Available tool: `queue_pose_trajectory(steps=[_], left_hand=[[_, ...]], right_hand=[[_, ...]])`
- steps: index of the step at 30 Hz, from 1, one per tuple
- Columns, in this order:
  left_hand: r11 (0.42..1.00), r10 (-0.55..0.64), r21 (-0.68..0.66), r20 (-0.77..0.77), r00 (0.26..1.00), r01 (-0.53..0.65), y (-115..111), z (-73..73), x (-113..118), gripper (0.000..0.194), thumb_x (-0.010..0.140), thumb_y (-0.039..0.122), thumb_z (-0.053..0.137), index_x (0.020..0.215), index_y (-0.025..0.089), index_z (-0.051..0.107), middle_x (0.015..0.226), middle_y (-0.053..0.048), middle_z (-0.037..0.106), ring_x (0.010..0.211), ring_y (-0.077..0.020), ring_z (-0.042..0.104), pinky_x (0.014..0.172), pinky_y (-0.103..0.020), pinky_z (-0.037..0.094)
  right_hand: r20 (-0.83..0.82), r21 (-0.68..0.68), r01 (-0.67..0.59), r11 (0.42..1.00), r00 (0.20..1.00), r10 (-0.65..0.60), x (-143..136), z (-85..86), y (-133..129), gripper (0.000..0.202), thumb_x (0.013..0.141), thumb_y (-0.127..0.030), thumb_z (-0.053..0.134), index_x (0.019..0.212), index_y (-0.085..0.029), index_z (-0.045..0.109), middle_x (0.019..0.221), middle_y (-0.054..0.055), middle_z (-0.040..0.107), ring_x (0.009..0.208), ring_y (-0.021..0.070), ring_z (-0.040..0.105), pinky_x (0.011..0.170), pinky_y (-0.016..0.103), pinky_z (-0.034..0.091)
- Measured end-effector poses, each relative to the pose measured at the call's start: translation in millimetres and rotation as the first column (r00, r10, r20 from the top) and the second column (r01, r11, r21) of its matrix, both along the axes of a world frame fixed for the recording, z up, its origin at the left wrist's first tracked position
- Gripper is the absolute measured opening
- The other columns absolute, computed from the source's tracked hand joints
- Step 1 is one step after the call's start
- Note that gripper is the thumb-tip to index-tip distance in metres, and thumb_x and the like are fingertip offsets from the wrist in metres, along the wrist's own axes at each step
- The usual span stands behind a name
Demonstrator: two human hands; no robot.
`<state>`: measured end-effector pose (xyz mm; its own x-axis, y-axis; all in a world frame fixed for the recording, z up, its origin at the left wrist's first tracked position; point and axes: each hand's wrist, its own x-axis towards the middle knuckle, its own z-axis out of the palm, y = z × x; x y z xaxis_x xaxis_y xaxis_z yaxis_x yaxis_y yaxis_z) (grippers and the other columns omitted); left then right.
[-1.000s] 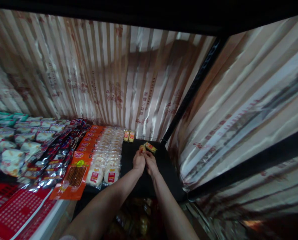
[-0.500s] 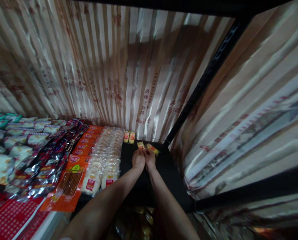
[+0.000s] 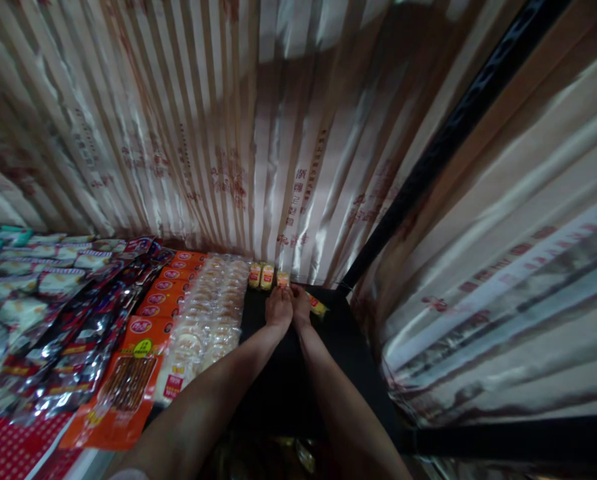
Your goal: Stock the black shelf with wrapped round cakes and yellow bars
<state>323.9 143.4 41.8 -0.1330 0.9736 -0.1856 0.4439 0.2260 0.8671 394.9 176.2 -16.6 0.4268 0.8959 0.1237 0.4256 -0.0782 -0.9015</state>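
Observation:
My left hand and my right hand meet at the far end of a black shelf. Between their closed fingertips is a small yellow snack packet with a red label, upright near the back curtain. Two matching yellow packets stand side by side just left of it. Another yellow packet lies slanted beyond my right hand, partly covered by it.
Rows of clear-wrapped round pastries lie to the left. Beside them are orange snack packs, dark shiny packets and white bags. A red perforated basket sits at front left. A black post rises at the right rear corner.
Both hands have pushed the yellow packet back, closer to the curtain and in line with the two standing ones. My right hand now covers more of the slanted packet. The view has shifted slightly.

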Motion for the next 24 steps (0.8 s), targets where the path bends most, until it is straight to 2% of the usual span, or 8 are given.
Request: queue_pose_trajectory(steps=[4, 8, 15, 24], left_hand=[[1.0, -0.022, 0.005, 0.02, 1.0, 0.022, 4, -4.3, 1, 0.037, 0.09, 0.022, 0.034, 0.118, 0.014, 0.057, 0.131, -0.008, 0.053, 0.122, -0.018, 0.048, 0.106, -0.027, 0.032], [0.999, -0.03, 0.021, 0.039, 0.999, 0.029, 9, -8.2, 3, 0.036, 0.09, 0.022, 0.034, 0.115, 0.016, 0.06, 0.128, -0.007, 0.056, 0.12, -0.0155, 0.05, 0.105, -0.023, 0.033], [1.0, -0.01, 0.029, 0.073, 0.997, 0.008, 14, -13.5, 1, 0.037, 0.09, 0.024, 0.034, 0.117, 0.02, 0.058, 0.129, -0.003, 0.056, 0.119, -0.016, 0.051, 0.104, -0.025, 0.035], [0.999, -0.027, -0.017, 0.093, 0.995, 0.029, 8, 2.1, -5, 0.038, 0.091, 0.025, 0.033, 0.12, 0.018, 0.057, 0.129, -0.005, 0.055, 0.12, -0.0166, 0.05, 0.103, -0.023, 0.034]], right_hand=[[0.052, -0.007, 0.018, 1.0, 0.998, -0.018, 2, 2.7, 7, 0.029, 0.077, -0.036, 0.047, 0.091, -0.016, 0.064, 0.082, 0.009, 0.07, 0.079, 0.0215, 0.065, 0.072, 0.031, 0.048], [0.098, -0.014, 0.021, 1.0, 0.995, -0.02, 0, 4.0, 11, 0.027, 0.078, -0.03, 0.047, 0.093, -0.017, 0.064, 0.083, 0.01, 0.07, 0.079, 0.0219, 0.066, 0.071, 0.03, 0.048], [0.177, -0.032, -0.001, 1.0, 0.984, 0.006, -3, 5.8, 16, 0.023, 0.077, -0.023, 0.048, 0.093, -0.018, 0.064, 0.086, 0.009, 0.07, 0.082, 0.0213, 0.065, 0.073, 0.029, 0.048], [0.277, -0.117, 0.006, 0.993, 0.961, 0.027, -6, 9.7, 12, 0.02, 0.081, -0.023, 0.047, 0.095, -0.018, 0.062, 0.088, 0.009, 0.068, 0.08, 0.0197, 0.062, 0.069, 0.028, 0.046]])
